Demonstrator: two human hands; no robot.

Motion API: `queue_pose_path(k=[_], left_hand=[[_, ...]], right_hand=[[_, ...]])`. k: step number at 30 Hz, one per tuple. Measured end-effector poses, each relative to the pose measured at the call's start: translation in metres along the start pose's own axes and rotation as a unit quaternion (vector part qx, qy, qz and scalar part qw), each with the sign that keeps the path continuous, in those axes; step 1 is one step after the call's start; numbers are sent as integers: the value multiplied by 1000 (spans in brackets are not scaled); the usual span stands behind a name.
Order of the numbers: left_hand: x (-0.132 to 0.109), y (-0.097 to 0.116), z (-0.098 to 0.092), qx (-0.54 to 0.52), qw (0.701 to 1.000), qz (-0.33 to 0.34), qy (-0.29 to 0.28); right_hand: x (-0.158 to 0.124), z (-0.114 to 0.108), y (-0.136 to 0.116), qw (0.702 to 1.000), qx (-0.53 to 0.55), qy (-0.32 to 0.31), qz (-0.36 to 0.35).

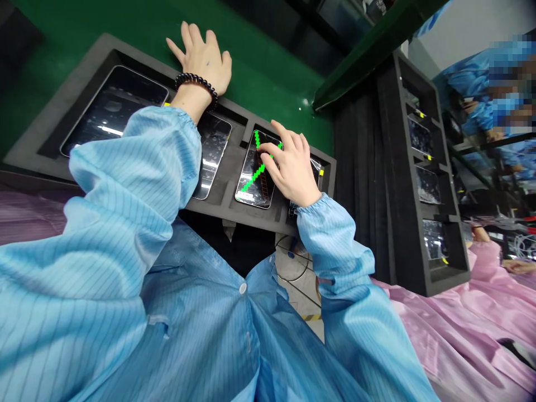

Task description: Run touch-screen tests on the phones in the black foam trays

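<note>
My right hand is over a smartphone with a lit screen, its fingers spread and a fingertip at the glass. Green zigzag lines cross that screen. The phone lies face up in a compartment of a dark foam tray. My left hand, with a black bead bracelet at the wrist, rests beyond the tray's far edge, fingers apart and holding nothing. Under my left forearm is a dark-screened device, partly covered by the sleeve. A larger dark tablet sits at the tray's left end.
Stacked dark foam trays with several phones stand at the right. A green work surface lies beyond my tray, and a dark green beam slants above. People in pink and blue clothing are at the right.
</note>
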State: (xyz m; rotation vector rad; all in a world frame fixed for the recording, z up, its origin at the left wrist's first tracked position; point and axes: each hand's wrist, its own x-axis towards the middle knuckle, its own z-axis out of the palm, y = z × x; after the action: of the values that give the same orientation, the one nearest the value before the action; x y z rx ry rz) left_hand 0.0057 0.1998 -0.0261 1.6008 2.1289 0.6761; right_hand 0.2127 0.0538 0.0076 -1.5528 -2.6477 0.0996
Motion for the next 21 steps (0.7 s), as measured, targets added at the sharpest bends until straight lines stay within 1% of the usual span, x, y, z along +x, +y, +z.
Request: queue_pose_path(k=[7, 13, 21], left_hand=[[-4, 2, -5, 40, 999, 17, -21], [-6, 2, -7, 46, 998, 27, -24], [-10, 3, -12, 36, 998, 36, -37]], right_hand=[[-20, -1, -4, 1000, -1, -3, 1], [-40, -2, -8, 1000, 15, -1, 12], [-69, -2, -16, 1000, 17, -15, 19]])
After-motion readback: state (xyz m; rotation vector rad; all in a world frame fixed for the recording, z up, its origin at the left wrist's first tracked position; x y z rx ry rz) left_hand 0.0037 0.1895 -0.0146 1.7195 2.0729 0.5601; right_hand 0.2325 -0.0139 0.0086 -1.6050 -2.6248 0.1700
